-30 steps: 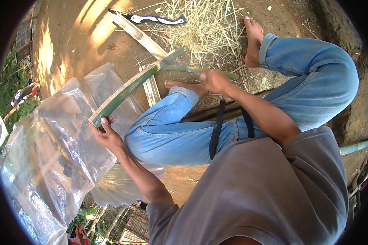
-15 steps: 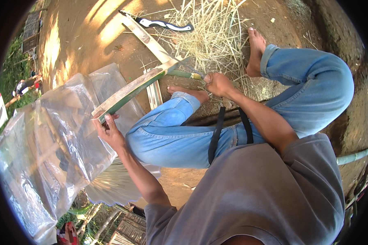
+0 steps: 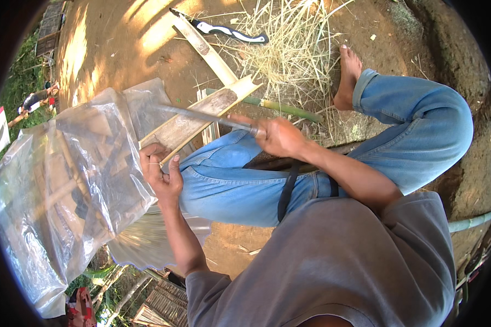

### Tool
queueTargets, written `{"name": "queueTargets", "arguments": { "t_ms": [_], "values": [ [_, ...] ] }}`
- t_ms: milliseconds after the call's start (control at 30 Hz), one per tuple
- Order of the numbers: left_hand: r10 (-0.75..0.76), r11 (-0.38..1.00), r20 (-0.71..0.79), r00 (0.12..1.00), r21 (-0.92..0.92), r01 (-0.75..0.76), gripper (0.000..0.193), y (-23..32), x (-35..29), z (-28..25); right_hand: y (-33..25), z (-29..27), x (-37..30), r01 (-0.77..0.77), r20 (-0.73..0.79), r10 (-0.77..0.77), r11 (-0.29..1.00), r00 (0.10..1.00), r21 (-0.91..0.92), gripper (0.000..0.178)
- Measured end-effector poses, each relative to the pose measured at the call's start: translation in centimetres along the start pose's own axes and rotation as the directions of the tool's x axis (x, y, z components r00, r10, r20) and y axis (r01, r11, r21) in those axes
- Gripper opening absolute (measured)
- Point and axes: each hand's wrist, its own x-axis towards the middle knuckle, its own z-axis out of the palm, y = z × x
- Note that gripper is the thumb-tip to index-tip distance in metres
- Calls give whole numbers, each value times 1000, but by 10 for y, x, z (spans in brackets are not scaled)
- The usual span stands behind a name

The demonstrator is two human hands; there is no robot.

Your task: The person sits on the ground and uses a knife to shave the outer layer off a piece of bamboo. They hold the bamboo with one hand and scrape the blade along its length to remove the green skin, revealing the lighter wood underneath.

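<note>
My left hand (image 3: 162,171) is closed round the near end of a split bamboo piece (image 3: 202,115), whose pale hollow inner face is turned up. Its far end reaches out to the right, above other bamboo lying on the ground. A long-bladed knife (image 3: 202,115) is gripped in my right hand (image 3: 281,137), which is slightly blurred. The grey blade points left and passes over the middle of the bamboo; whether it touches cannot be made out. Another split bamboo length (image 3: 206,50) lies beyond, and a green bamboo stick (image 3: 289,109) lies near my foot.
A folding saw (image 3: 232,34) with a black and white handle lies by a heap of pale shavings (image 3: 281,43). Clear plastic sheeting (image 3: 43,191) covers things at my left. My bare foot (image 3: 348,76) rests on the dirt. A person (image 3: 35,102) is far off at the left.
My right hand has brought the knife up from the bamboo's far end, its blade now pointing left across the piece. The bamboo has rolled, so its hollow face shows more and its green side is hidden.
</note>
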Motion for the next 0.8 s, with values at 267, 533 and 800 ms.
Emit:
{"name": "queueTargets", "arguments": {
  "t_ms": [267, 533, 800],
  "values": [
    [-64, 995, -86, 994, -85, 57, 16, -4, 0, 9, 20, -2, 4, -61, -2, 61, 998, 998, -3, 6],
    [40, 998, -251, 967, 51, -28, 18, -16, 0, 16, 58, -9, 23, -323, -23, 322, 945, 946, -52, 17],
    [-152, 983, -368, 917, -150, 103, 52, 3, 18, 27, 17, -1, 10, -56, -12, 56, 998, 998, -16, 14]
  ]
}}
